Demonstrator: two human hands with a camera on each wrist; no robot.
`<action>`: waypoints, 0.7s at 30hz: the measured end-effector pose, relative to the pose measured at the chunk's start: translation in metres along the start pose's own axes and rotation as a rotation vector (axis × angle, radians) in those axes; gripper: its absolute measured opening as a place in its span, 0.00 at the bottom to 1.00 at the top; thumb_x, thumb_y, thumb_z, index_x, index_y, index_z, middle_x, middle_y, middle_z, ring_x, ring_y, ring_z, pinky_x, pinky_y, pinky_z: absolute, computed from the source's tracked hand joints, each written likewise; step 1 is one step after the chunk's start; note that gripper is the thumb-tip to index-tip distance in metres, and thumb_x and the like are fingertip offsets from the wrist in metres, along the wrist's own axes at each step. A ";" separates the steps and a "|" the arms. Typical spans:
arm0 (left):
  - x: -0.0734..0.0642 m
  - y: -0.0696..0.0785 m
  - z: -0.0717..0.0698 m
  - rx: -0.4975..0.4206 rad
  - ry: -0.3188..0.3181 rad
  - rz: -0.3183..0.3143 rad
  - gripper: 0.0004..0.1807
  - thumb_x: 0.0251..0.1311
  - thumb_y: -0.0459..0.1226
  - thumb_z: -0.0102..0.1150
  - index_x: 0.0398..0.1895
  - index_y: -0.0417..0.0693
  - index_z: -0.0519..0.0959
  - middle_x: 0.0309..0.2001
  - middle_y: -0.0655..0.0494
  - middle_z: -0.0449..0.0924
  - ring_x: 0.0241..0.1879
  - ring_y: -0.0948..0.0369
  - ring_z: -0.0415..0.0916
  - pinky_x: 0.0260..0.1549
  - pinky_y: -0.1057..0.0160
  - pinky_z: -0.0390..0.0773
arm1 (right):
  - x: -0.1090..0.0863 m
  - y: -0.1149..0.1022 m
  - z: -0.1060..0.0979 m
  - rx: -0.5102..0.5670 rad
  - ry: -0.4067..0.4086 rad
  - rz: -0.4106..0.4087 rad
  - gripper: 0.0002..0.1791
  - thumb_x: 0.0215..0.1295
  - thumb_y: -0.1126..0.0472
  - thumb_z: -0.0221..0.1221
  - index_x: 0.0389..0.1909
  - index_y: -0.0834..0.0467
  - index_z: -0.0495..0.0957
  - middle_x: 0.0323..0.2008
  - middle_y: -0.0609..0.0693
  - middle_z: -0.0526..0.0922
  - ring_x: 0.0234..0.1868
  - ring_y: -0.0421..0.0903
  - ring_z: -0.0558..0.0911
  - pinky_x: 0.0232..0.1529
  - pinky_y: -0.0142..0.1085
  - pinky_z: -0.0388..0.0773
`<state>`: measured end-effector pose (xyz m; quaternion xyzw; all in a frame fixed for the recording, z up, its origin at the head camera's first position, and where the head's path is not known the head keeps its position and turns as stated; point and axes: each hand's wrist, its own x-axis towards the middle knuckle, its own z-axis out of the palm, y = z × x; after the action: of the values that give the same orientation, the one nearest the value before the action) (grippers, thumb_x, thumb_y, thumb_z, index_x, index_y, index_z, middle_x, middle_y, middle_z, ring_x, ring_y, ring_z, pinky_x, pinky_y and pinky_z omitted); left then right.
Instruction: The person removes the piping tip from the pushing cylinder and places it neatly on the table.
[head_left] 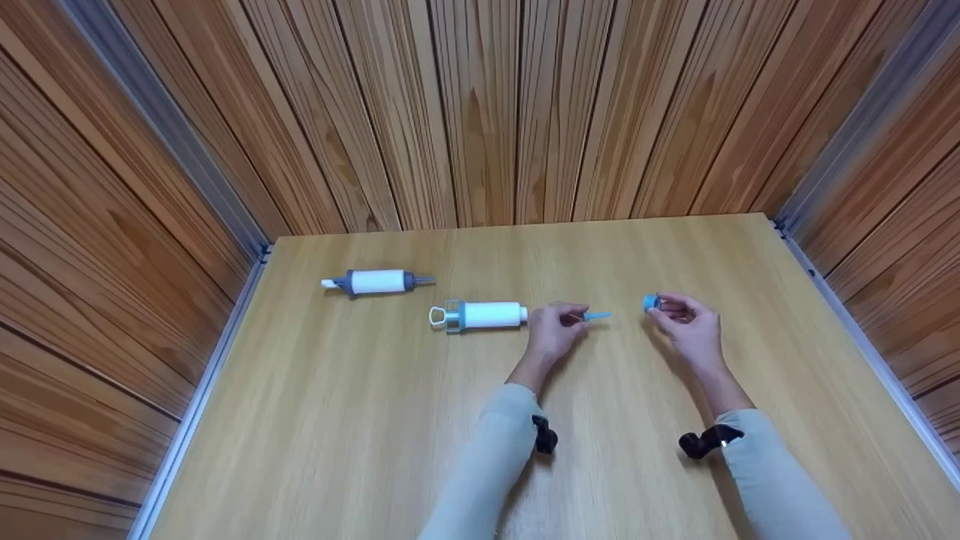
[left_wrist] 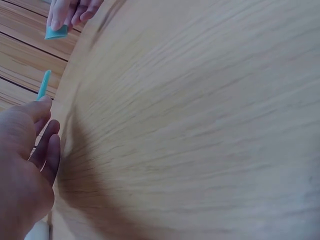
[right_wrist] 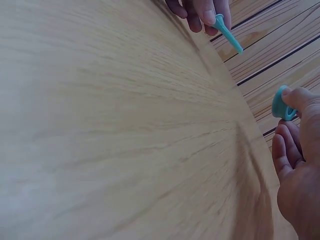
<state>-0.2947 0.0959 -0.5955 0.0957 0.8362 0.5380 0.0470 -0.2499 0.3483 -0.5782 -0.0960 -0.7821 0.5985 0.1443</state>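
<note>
Above the tabletop, my left hand (head_left: 553, 330) pinches a slim, tapered teal nozzle (head_left: 597, 316), its tip pointing right. My right hand (head_left: 688, 330) holds a short teal ring-shaped cap (head_left: 650, 302) between thumb and fingers; its hollow shows in the right wrist view (right_wrist: 284, 104). A gap separates nozzle and cap. Just left of my left hand lies a white-barrelled syringe-like tube (head_left: 491, 315) with a teal collar and a pale loop handle at its left end. Part of its right end is close to or behind the left hand.
A second white-barrelled tube (head_left: 377, 281) with dark grey-blue ends and a thin nozzle lies further back on the left. The wooden tabletop (head_left: 337, 420) is bordered by plank-patterned walls (head_left: 487, 112) and metal posts. A dark wrist mount (head_left: 709, 441) sits on each sleeve.
</note>
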 end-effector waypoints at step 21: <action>-0.003 0.019 -0.002 0.074 0.069 -0.099 0.15 0.70 0.29 0.76 0.57 0.48 0.94 0.53 0.53 0.97 0.50 0.62 0.92 0.54 0.64 0.89 | -0.004 0.000 -0.006 -0.179 -0.059 0.042 0.24 0.75 0.61 0.73 0.66 0.68 0.85 0.47 0.48 0.90 0.41 0.25 0.81 0.46 0.17 0.79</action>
<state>-0.2895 0.1015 -0.5773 0.0375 0.8603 0.5068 0.0411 -0.2442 0.3528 -0.5768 -0.1075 -0.8343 0.5315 0.0995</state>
